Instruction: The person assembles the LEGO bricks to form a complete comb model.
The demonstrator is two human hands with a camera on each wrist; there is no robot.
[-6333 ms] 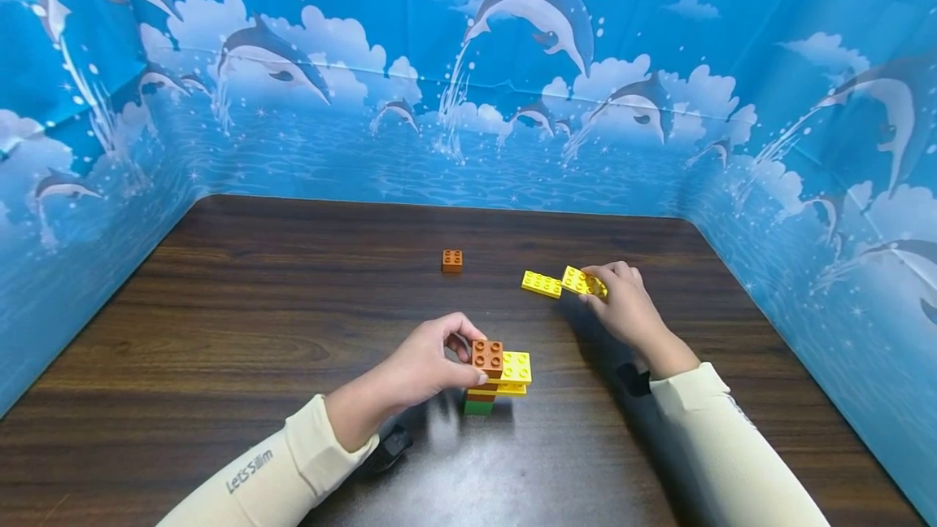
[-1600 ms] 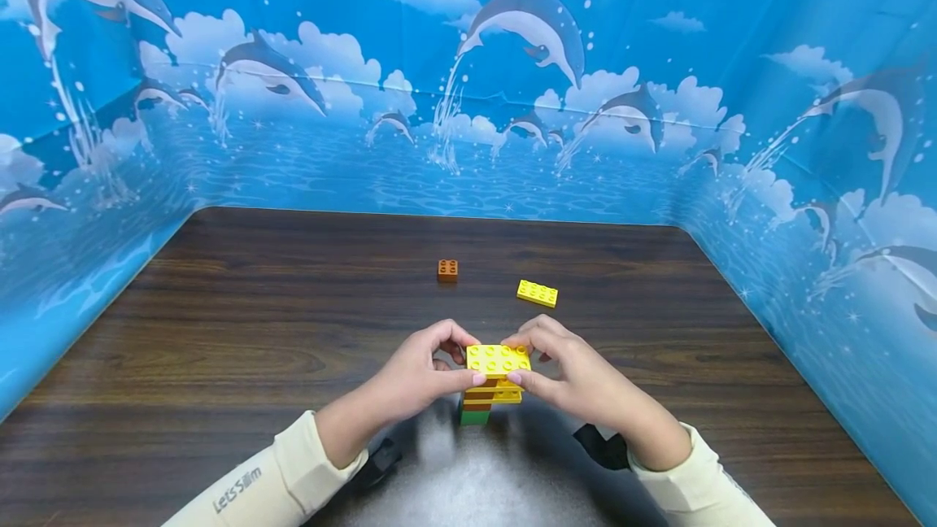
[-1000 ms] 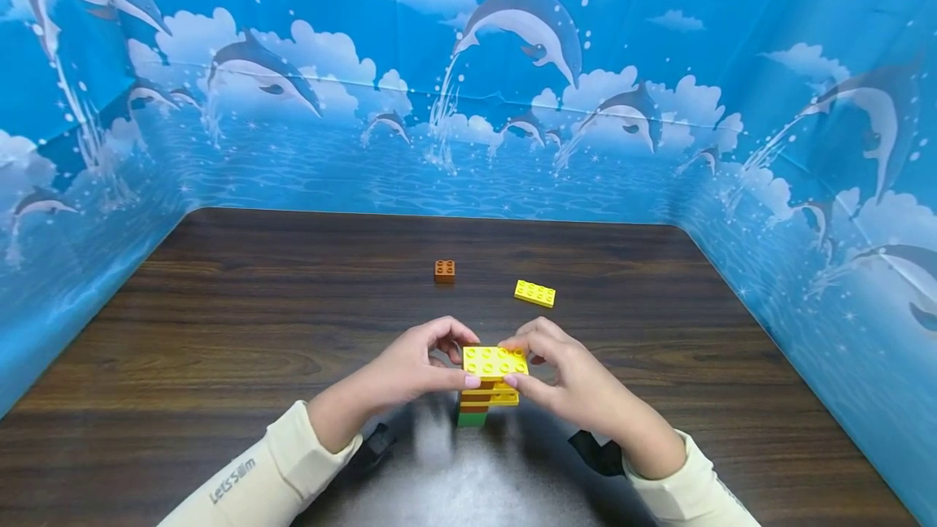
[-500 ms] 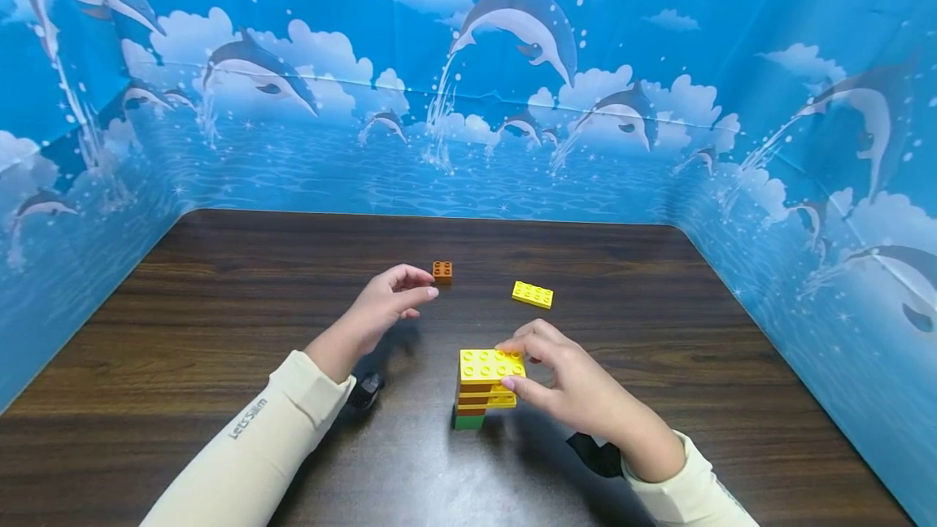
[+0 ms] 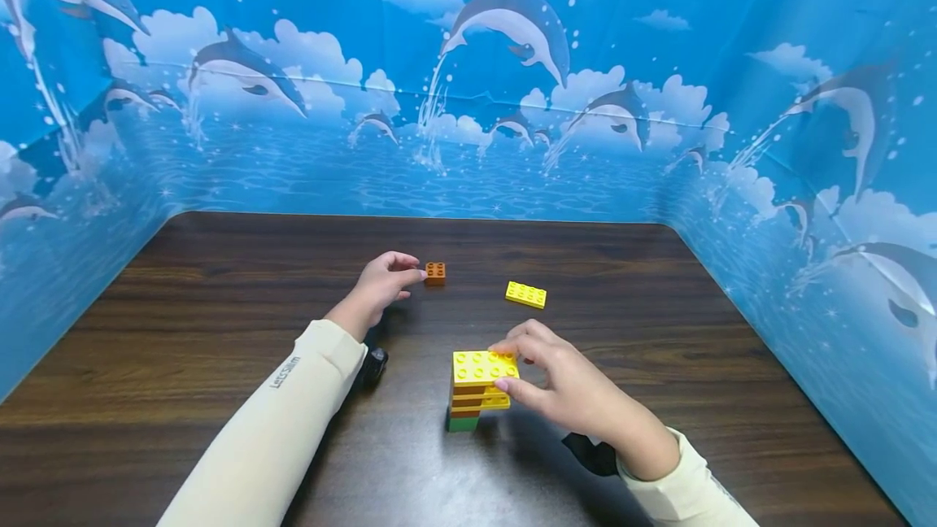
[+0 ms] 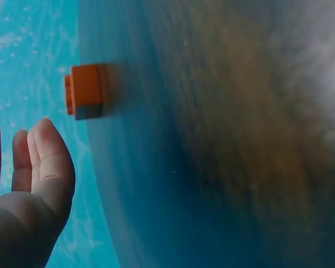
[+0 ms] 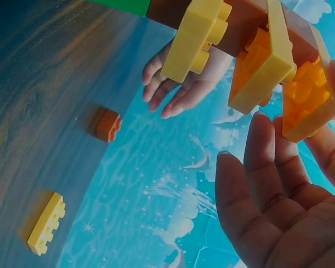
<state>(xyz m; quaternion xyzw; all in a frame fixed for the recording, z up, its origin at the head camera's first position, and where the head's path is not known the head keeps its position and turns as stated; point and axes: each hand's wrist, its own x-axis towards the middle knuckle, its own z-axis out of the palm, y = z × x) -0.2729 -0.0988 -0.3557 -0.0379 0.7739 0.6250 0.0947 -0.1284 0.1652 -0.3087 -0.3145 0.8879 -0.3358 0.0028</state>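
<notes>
left hand reached farther forward, beside brown brick

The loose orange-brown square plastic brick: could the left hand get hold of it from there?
Probably yes. The left hand is close beside the loose orange-brown square plastic brick, holding nothing, and nothing visible stands between the two.

Dolphin-print backdrop, blue: is spanning the upper frame. Wood-grain table, dark brown: is occupying the lower frame.
</notes>
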